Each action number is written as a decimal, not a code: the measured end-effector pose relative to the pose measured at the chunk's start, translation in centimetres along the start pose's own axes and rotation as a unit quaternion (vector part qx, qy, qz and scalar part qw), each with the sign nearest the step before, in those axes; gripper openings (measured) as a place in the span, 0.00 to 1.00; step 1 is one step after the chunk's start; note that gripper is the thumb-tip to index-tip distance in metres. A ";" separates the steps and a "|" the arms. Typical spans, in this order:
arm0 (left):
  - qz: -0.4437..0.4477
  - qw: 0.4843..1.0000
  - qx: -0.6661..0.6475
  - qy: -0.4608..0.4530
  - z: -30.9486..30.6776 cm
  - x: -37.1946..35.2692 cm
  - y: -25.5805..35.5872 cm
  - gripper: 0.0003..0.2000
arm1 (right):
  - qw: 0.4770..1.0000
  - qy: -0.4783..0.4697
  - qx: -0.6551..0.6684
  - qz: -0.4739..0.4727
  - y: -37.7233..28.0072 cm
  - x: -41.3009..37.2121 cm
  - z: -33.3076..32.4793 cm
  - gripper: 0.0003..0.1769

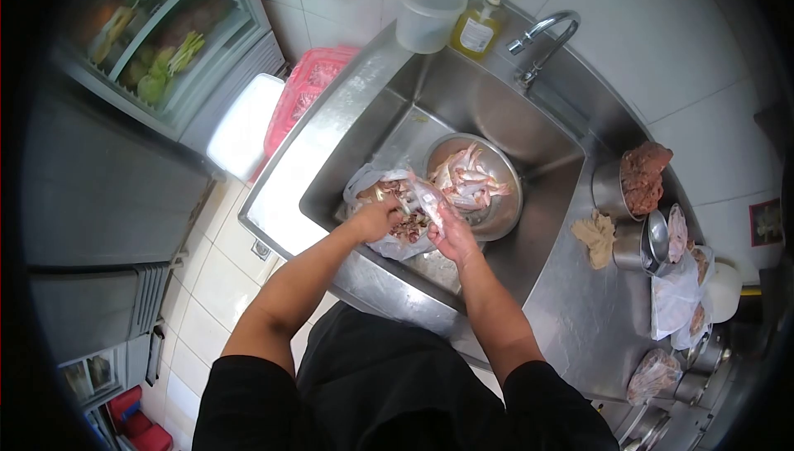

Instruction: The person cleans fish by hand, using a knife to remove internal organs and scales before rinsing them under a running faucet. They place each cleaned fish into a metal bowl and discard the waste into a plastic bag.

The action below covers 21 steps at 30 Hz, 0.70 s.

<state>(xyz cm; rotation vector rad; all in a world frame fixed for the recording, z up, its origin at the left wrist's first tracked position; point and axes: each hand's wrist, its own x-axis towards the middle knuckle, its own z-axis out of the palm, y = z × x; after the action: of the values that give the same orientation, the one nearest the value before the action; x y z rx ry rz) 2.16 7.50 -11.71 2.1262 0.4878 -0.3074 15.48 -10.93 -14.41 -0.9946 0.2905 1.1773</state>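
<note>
Inside the steel sink [546,236] lies an open plastic bag [397,246] with reddish-brown scraps in it. My left hand [376,218] is over the bag's left part, its fingers bent down among the scraps; what they hold, if anything, is hidden. A pale pinkish fish [428,200] is gripped in my right hand [453,234], above the right side of the bag. Beside it, a round metal bowl [511,218] holds several pinkish fish [469,176].
A faucet [546,46], a soap bottle [477,31] and a plastic tub [430,14] stand behind the sink. Metal pots [610,190] with meat, a tan cloth [594,238] and bags are on the right counter. A red basket [308,83] and a glass-door fridge [165,46] are at the left.
</note>
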 end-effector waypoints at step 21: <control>-0.090 0.991 0.088 0.039 -0.3 0.6 0.7 0.23 | 0.999 -0.027 -0.035 -0.014 0.3 -0.7 0.2 0.14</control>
<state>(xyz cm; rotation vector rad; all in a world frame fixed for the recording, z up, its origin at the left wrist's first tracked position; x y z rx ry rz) 3.06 7.56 -11.26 2.2753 0.7238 -0.3821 14.85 -11.18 -13.99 -1.0225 0.1923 1.1933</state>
